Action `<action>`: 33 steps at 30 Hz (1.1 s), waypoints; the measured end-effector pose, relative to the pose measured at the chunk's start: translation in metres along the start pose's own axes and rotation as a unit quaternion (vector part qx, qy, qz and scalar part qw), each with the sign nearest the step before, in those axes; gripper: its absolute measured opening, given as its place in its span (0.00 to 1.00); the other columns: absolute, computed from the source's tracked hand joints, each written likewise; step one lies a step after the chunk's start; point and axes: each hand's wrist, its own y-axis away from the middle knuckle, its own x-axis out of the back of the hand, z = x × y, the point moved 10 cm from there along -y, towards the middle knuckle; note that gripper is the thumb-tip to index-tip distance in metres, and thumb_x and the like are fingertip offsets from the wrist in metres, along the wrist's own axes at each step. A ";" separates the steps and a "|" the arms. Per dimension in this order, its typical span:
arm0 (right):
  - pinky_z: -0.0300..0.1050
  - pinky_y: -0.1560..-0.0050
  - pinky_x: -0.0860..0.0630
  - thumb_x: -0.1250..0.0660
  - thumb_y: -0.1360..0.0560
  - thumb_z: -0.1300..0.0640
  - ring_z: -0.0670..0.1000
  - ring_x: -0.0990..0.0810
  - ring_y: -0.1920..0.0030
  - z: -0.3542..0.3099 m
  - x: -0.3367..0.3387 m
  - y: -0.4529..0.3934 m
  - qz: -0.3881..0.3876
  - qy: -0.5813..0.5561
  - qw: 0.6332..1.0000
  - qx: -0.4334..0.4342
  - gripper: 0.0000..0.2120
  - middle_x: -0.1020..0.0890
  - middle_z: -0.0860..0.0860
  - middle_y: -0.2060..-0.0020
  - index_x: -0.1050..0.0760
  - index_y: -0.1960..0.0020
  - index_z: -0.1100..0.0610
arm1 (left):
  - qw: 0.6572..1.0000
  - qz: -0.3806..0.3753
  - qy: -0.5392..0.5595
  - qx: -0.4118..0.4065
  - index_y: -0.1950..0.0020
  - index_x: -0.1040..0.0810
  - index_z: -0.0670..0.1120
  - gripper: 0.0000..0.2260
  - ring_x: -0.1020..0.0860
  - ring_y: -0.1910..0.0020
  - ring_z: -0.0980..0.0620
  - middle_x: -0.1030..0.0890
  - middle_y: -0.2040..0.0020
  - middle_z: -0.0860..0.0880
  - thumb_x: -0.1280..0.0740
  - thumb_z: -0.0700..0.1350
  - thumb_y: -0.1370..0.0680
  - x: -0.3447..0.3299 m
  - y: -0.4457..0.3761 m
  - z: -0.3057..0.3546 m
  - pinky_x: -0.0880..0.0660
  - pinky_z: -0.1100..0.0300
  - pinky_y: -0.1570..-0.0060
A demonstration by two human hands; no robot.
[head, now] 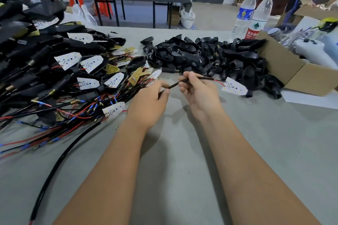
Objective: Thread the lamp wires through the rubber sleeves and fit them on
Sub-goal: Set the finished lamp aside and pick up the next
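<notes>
both hands met over the middle of the grey worktop (182, 160), holding 1 lamp wire (199, 78) between them. the wire's long axis ran low-left to high-right, from the left hand (151, 102) up past the right hand (197, 89) to the white led board (235, 87) hanging at its far right end, just in front of the heap of black rubber sleeves (206, 56). the left hand was curled, thumb and forefinger pinching the lower, free end of the wire; its tip was hidden in the fingers. the right hand was also curled, pinching the wire further up, where the black covering gave way to a short red lead (218, 82) running into the board. whether a sleeve was already on this wire could not be told; none showed plainly.

the sleeves lay beyond and to the right of the hands, so the right hand was the nearer to them, while the free end that must enter a sleeve sat in the left. by my judgement the next move turned on that: the right hand would need to let go and fetch a sleeve, then bring its bore in line with the wire's slant. the pile of finished lamps (73, 64) and loose wires lay to the left, well apart from the sleeves.
</notes>
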 end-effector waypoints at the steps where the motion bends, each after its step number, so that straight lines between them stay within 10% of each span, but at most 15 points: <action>1: 0.34 0.68 0.25 0.41 0.18 0.61 0.44 0.23 0.71 -0.002 0.005 -0.001 0.013 -0.008 1.000 0.001 0.11 0.20 0.55 0.63 0.24 0.55 0.62 | 1.000 0.003 -0.003 0.007 0.47 0.23 0.56 0.06 0.24 0.62 0.57 0.22 0.65 0.56 0.39 0.52 0.19 0.001 0.000 -0.001 0.33 0.58 0.65; 13: 0.34 0.68 0.25 0.40 0.18 0.60 0.45 0.24 0.72 -0.039 0.049 -0.006 0.107 -0.092 0.988 0.067 0.10 0.20 0.54 0.66 0.24 0.55 0.62 | 0.999 0.021 -0.035 0.018 0.58 0.23 0.51 0.08 0.26 0.66 0.55 0.24 0.69 0.54 0.39 0.50 0.22 0.003 0.003 0.000 0.35 0.60 0.69; 22: 0.38 0.57 0.24 0.32 0.25 0.56 0.38 0.20 0.59 -0.030 0.028 -0.006 0.044 0.278 0.956 0.085 0.05 0.17 0.42 0.62 0.17 0.56 0.50 | 0.994 -0.066 -0.052 -0.074 0.43 0.19 0.56 0.09 0.21 0.55 0.50 0.17 0.56 0.52 0.38 0.51 0.19 -0.024 0.009 0.025 0.28 0.56 0.60; 33: 0.29 0.74 0.33 0.38 0.20 0.49 0.44 0.25 0.69 -0.030 0.020 0.004 0.061 0.276 0.953 0.104 0.17 0.21 0.45 0.70 0.18 0.61 0.57 | 0.993 -0.024 -0.112 -0.036 0.44 0.18 0.48 0.11 0.24 0.50 0.43 0.21 0.54 0.46 0.38 0.47 0.19 -0.010 -0.001 0.011 0.26 0.47 0.51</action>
